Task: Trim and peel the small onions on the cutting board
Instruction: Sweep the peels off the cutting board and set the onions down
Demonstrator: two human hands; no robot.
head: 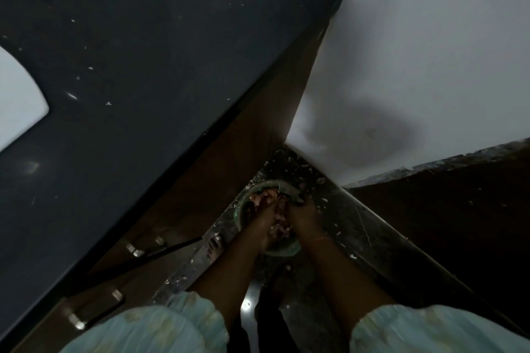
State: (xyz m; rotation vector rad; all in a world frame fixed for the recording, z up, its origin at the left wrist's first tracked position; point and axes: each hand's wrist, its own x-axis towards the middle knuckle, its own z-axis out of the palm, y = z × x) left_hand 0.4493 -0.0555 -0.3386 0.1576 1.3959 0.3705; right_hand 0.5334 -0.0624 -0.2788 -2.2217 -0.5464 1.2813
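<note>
The pale green sleeves point(183, 321) sit closest to the lens, both forearms reaching down from them to a green bowl point(284, 251) on the speckled floor point(338, 209), in the narrow gap between the cabinet front and the white wall point(415, 51). The left hand point(265, 216) and right hand point(301, 209) are both sunk into the bowl's pinkish heap of onion peels point(279, 226) — fingers curled down into it, though whether they pinch anything or merely press, I cannot tell.

No cutting board or whole onion shows; what the bowl holds looks like skins and trimmings, so the step in hand is likely gathering or pressing down the waste. To do it well, I would keep both palms low inside the rim and steady the bowl, since loose scraps already litter the floor around it.

Much is hard to read — the frame is dark and motion-blurred, the fingertips are buried, and the bowl's far rim blends into debris. The black counter point(143, 66) at upper left carries only pale flecks.
</note>
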